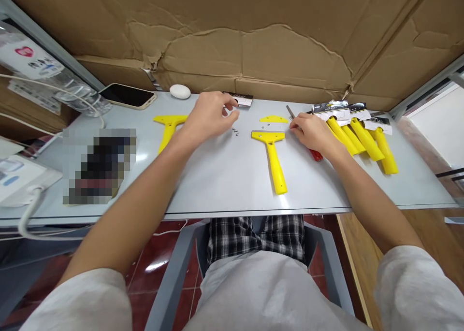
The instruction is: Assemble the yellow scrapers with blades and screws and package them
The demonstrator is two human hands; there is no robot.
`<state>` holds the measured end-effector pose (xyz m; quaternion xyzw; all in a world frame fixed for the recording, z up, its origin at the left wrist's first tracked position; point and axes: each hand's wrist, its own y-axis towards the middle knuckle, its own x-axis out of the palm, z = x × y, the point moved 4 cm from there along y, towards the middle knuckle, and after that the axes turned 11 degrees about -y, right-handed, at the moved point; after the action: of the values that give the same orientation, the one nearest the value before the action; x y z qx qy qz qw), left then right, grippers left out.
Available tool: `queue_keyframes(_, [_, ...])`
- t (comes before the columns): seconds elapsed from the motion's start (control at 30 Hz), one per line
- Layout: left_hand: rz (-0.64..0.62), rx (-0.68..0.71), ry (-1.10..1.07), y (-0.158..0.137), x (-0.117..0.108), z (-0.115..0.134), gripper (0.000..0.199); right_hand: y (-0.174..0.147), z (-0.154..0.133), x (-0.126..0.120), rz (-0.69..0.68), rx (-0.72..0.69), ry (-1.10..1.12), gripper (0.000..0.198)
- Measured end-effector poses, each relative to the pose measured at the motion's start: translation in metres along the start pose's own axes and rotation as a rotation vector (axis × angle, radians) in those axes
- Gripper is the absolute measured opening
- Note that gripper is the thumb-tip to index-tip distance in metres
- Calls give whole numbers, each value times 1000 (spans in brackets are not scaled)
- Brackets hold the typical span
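My left hand [213, 114] hovers over the table with its fingers loosely bent and apart, nothing visible in them. Several small screws [235, 132] lie just below its fingertips. My right hand [316, 132] is closed over a screwdriver, whose metal shaft shows beyond the fingers and whose red handle [316, 155] sticks out below the palm; the middle is hidden. Between the hands lies a yellow scraper [276, 166], its head toward the far side. Just beyond it are a separate yellow cover plate [273, 119] and small metal bits [267, 126].
Another yellow scraper [168, 128] is partly behind my left forearm. Several yellow handles [369, 140] with packaging cards lie at right. A phone [128, 95], a white oval object [180, 91] and a card [244, 100] are near the cardboard [253, 46]. A plastic bottle [68, 87] stands at left.
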<state>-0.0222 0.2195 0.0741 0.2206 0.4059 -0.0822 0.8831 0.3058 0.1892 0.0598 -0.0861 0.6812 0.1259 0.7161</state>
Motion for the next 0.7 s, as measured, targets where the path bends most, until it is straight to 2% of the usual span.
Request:
queue_keyframes(0.13, [-126,102,143,0,14,-13,40,5,5,9,70,-77,42,35])
queue_keyframes(0.33, [-320,194,170,-11,36,5,54,3,2,9,121,-157,175,33])
queue_keyframes(0.43, [-391,187,182,-15,38,10,57,-2,-3,7,142,-177,236,31])
queue_keyframes(0.7, [-468,123,205,-18,36,14,59,-4,-14,8,142,-237,281,30])
